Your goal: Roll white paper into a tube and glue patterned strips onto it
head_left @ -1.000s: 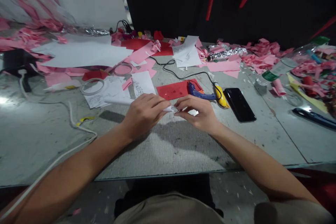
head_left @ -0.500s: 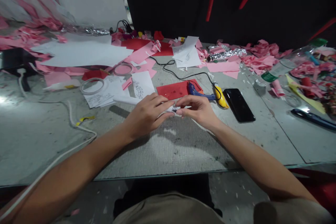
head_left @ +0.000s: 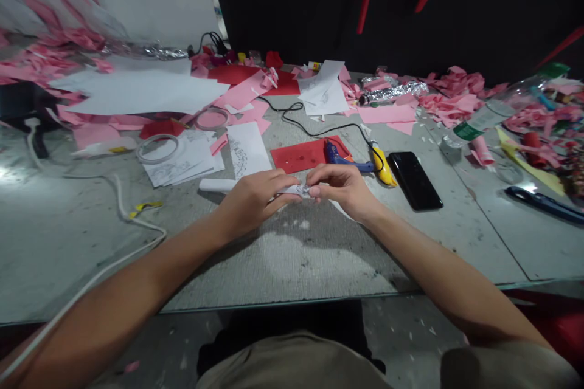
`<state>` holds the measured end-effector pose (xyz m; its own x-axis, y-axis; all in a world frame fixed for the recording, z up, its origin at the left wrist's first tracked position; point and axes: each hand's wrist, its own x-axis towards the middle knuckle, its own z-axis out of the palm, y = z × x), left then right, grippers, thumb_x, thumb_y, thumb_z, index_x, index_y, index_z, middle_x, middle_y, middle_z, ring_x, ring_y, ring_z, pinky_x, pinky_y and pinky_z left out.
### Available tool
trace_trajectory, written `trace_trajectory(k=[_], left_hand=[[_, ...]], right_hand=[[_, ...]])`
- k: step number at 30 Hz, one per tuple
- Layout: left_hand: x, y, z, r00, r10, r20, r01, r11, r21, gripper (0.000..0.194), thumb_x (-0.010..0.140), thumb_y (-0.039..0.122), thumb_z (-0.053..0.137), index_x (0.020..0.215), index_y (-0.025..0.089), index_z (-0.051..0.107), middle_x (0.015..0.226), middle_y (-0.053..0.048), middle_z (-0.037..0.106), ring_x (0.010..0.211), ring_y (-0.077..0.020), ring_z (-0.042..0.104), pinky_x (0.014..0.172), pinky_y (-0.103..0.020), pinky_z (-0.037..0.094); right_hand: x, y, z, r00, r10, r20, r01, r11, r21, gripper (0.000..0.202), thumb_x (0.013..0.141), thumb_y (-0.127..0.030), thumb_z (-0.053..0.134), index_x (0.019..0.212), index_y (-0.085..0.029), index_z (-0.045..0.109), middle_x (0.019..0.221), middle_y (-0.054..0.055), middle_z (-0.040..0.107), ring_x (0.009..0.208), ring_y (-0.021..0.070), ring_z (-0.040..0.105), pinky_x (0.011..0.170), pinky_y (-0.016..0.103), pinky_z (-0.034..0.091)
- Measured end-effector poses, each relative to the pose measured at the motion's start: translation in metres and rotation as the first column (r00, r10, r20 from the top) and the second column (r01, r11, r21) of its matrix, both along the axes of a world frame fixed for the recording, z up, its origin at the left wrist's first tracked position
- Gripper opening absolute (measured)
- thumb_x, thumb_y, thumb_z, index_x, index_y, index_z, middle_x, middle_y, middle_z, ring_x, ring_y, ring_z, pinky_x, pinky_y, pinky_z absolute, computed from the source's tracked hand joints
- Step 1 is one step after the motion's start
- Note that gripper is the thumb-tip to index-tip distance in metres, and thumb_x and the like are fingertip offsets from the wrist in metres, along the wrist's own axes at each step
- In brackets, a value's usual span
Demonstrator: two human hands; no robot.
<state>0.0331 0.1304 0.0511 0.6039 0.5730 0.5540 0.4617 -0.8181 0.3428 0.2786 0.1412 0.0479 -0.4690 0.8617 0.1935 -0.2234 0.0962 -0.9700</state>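
Note:
A white rolled paper tube (head_left: 216, 186) lies crosswise in front of me, its left end sticking out past my wrist. My left hand (head_left: 260, 197) is closed round the middle of it, thumb below and fingers on top. At the tube's right end, my right hand (head_left: 340, 188) pinches the paper between thumb and fingertips. Dark printed marks show on the paper between the hands. Just beyond them are a red paper piece (head_left: 298, 155) and a blue glue gun (head_left: 349, 161) with a black cord.
A black phone (head_left: 415, 181) and a yellow cutter (head_left: 384, 165) lie to the right. Printed sheets (head_left: 191, 161) and a tape roll (head_left: 157, 149) sit at left. Pink paper scraps and a plastic bottle (head_left: 479, 121) line the back. A white cable (head_left: 121, 194) crosses the left side.
The tube's left end has dropped slightly towards the table and shows more plainly. Both hands keep their grip, with small finger shifts at the right end.

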Motion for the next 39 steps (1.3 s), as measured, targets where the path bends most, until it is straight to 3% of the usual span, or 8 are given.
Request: trace_trajectory(k=[5,11,15,18,22,29,34,39], left_hand=[[-0.001,0.000,0.000,0.999,-0.004,-0.039,0.004,1.000,-0.016,0.024,0.110,0.035,0.056,0.118,0.018,0.072,0.097,-0.006,0.075,0.085,-0.0204,0.070,0.075,-0.031,0.052],[0.000,-0.003,0.002,0.998,-0.008,-0.064,0.006,1.000,-0.017,0.021,0.109,0.032,0.059,0.120,0.019,0.072,0.098,-0.005,0.076,0.084,-0.0194,0.070,0.075,-0.031,0.051],[0.002,-0.006,0.002,0.994,0.045,-0.100,-0.036,0.995,0.091,0.023,0.109,0.029,0.059,0.119,0.015,0.073,0.095,-0.006,0.075,0.084,-0.0202,0.069,0.075,-0.032,0.051],[0.003,-0.006,0.002,0.992,0.062,-0.107,-0.049,0.992,0.120,0.024,0.109,0.028,0.058,0.118,0.013,0.074,0.093,-0.007,0.075,0.084,-0.0210,0.069,0.074,-0.033,0.051],[0.003,-0.006,0.002,0.999,0.046,-0.027,-0.046,0.999,0.010,0.027,0.110,0.030,0.057,0.125,0.015,0.073,0.093,-0.006,0.075,0.081,-0.0192,0.069,0.073,-0.031,0.052],[0.006,-0.012,0.011,0.995,0.053,0.080,-0.038,0.983,-0.182,0.028,0.110,0.033,0.056,0.126,0.016,0.071,0.099,-0.006,0.076,0.086,-0.0181,0.071,0.080,-0.031,0.054],[0.009,-0.019,0.020,0.968,0.086,0.237,0.023,0.905,-0.425,0.021,0.107,0.033,0.061,0.120,0.019,0.070,0.111,-0.004,0.078,0.095,-0.0151,0.075,0.087,-0.027,0.056],[0.012,-0.024,0.033,0.954,0.055,0.294,0.117,0.836,-0.536,0.014,0.105,0.029,0.062,0.112,0.020,0.071,0.106,-0.002,0.075,0.095,-0.0146,0.071,0.087,-0.025,0.056]], right_hand=[[-0.002,-0.001,-0.002,0.999,0.018,-0.034,-0.018,1.000,-0.017,0.015,0.079,-0.021,0.094,0.088,-0.022,0.082,0.089,0.000,0.077,0.071,0.0108,0.069,0.066,0.025,0.059],[-0.007,-0.005,-0.002,0.996,0.015,-0.088,-0.026,0.992,-0.124,0.017,0.076,-0.025,0.096,0.086,-0.022,0.082,0.091,0.001,0.077,0.069,0.0106,0.067,0.058,0.023,0.057],[-0.005,-0.005,0.002,1.000,-0.010,-0.001,0.010,0.998,-0.060,0.022,0.080,-0.031,0.094,0.096,-0.021,0.083,0.094,0.002,0.079,0.064,0.0101,0.064,0.054,0.023,0.055],[-0.002,-0.007,0.010,0.990,-0.049,0.133,0.038,0.996,0.084,0.024,0.081,-0.033,0.094,0.099,-0.021,0.083,0.099,0.004,0.077,0.075,0.0128,0.066,0.058,0.024,0.055],[0.000,-0.011,0.017,0.964,-0.105,0.245,0.052,0.976,0.212,0.031,0.078,-0.030,0.095,0.106,-0.024,0.082,0.104,0.003,0.073,0.089,0.0141,0.066,0.070,0.024,0.057],[-0.006,-0.005,0.006,0.998,-0.026,0.053,0.028,0.999,-0.046,0.026,0.077,-0.031,0.096,0.094,-0.020,0.080,0.086,0.000,0.073,0.066,0.0106,0.064,0.055,0.023,0.059],[-0.009,-0.006,-0.001,0.998,0.002,-0.067,-0.013,0.985,-0.172,0.027,0.073,-0.032,0.099,0.090,-0.020,0.080,0.075,-0.002,0.073,0.057,0.0094,0.064,0.052,0.022,0.059],[-0.008,-0.005,-0.005,0.994,0.067,-0.086,-0.078,0.988,-0.131,0.024,0.071,-0.028,0.100,0.084,-0.020,0.081,0.081,-0.001,0.075,0.058,0.0097,0.066,0.052,0.022,0.060]])
